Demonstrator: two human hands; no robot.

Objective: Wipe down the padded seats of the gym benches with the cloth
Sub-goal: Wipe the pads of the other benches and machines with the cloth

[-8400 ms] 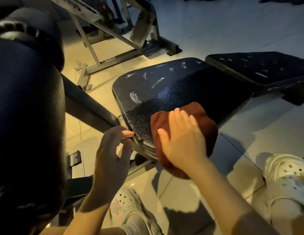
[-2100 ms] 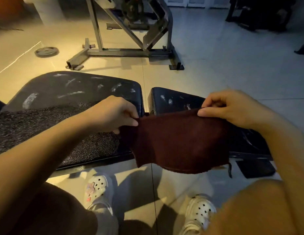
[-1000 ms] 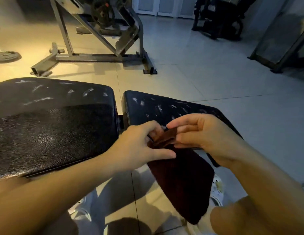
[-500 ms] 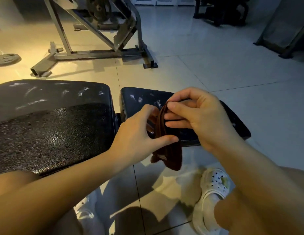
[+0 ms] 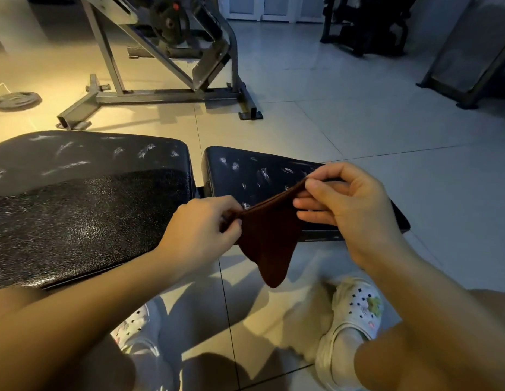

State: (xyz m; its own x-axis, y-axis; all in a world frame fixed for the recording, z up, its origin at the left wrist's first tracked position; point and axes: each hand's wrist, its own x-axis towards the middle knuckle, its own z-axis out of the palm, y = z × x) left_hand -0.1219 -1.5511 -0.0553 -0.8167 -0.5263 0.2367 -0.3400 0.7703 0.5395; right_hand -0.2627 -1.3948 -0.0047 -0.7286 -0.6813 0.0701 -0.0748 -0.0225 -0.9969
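Note:
A dark red-brown cloth (image 5: pixel 267 241) hangs folded between both hands, stretched along its top edge with a point drooping down. My left hand (image 5: pixel 199 231) pinches its left corner. My right hand (image 5: pixel 346 206) pinches the right corner, a little higher. Both are held above the near edge of the small black padded seat (image 5: pixel 254 173), which shows pale scuff marks. The larger black padded backrest (image 5: pixel 76 198) lies flat to the left, across a narrow gap.
A grey metal machine frame (image 5: pixel 166 94) stands on the tiled floor beyond the bench. A weight plate (image 5: pixel 15 100) lies at far left. A slanted frame (image 5: pixel 468 66) stands at the right. My white clogs (image 5: pixel 355 309) are under the hands.
The hands have drawn apart, stretching the bunched cloth out between them; half a second ago it was gathered close between both hands.

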